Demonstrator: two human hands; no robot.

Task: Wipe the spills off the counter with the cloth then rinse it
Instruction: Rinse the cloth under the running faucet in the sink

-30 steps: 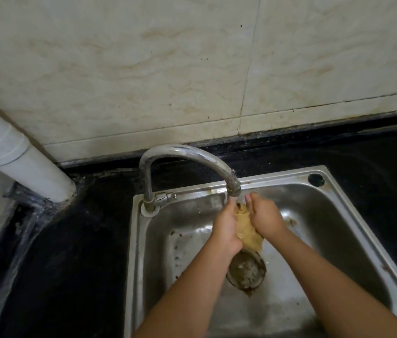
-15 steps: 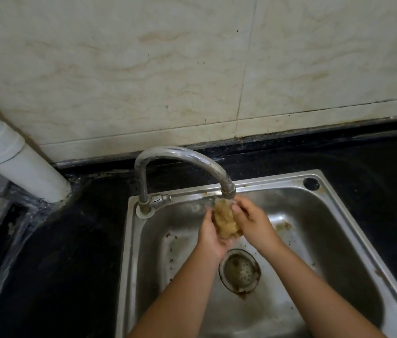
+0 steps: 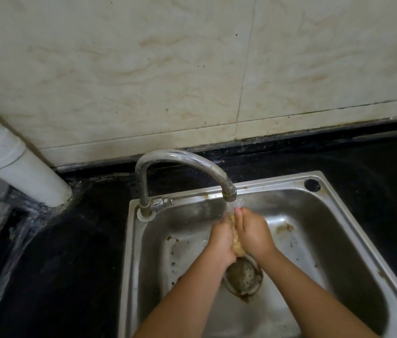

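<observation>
The left hand [image 3: 220,242] and the right hand [image 3: 253,234] stand palm to palm just under the spout of the tap [image 3: 229,192], with the cloth [image 3: 236,242] squeezed between them. Only a thin yellowish strip of it shows in the gap; the rest is hidden by the hands. The right hand's fingers lie fairly straight along the cloth, pointing up toward the spout; the left hand's fingers fold in against it from the other side, so both hands press and hold it rather than one alone.

The strip runs lengthwise from the fingertips, nearest the spout, down to the heels of the palms, which sit farther from the tap and right above the drain [image 3: 243,276]. Water falls from the spout onto the upper end, by the fingertips. I judge this is the rinse step, and neither hand is nearer: the cloth lies dead between them, its long line in line with the stream.

Out from the tap, the sink [image 3: 339,215] carries brown stains, and the dark tabletop [image 3: 70,252] spreads left of the tap.
</observation>
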